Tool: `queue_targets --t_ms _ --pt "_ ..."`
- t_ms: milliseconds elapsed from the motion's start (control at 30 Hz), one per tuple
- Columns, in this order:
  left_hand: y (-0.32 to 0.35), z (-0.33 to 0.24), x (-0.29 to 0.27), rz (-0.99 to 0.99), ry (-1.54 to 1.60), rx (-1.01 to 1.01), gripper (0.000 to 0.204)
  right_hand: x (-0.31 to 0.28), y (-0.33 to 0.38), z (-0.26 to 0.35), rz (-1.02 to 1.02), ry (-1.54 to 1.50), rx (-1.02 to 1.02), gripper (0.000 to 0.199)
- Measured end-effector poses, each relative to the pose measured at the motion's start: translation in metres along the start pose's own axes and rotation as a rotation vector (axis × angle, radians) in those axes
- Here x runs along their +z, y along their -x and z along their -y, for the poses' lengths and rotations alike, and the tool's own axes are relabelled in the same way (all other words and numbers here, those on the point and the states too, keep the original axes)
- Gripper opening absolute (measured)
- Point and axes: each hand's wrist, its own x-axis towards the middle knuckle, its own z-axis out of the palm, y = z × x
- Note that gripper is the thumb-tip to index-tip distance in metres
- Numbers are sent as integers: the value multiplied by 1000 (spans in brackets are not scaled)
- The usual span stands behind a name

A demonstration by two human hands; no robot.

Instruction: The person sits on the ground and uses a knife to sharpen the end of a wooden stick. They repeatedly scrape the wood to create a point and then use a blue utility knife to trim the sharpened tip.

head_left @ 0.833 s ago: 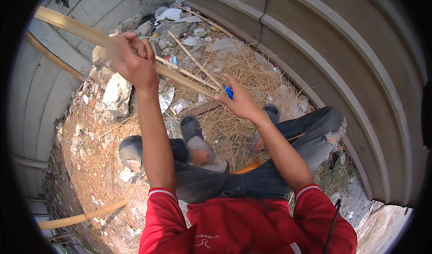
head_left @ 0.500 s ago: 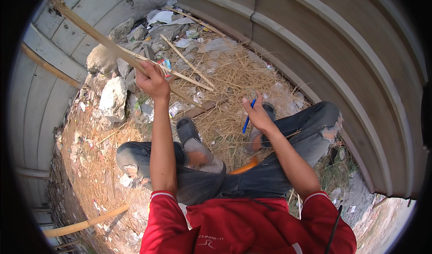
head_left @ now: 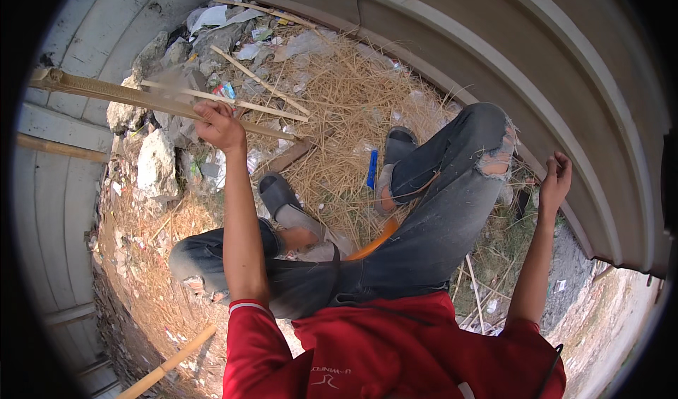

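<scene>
Left hand (head_left: 220, 125) wrapped tight round a long bamboo strip (head_left: 141, 97), held up over the straw pile (head_left: 339, 109). Right hand (head_left: 556, 180) loosely curled, holding nothing, up against the curved concrete wall (head_left: 494, 67), well off from the strip. Blue pen-like thing (head_left: 371, 169) lying on the straw, just beside a grey sandal (head_left: 395, 152).

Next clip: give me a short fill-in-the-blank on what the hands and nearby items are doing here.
1. The left hand grips a long strip of ____.
2. The right hand rests against the curved ____ wall.
3. The small blue tool lies on the straw, held by ____ hand.

Missing words: bamboo; concrete; neither
</scene>
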Motion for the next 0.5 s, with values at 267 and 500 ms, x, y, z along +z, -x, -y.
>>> queue_targets --t_ms 267,500 --pt "-11 10 10 152 -97 -3 41 24 173 -324 746 835 375 72" --pt "-58 -71 32 94 -65 84 30 55 264 -246 511 826 650 70"
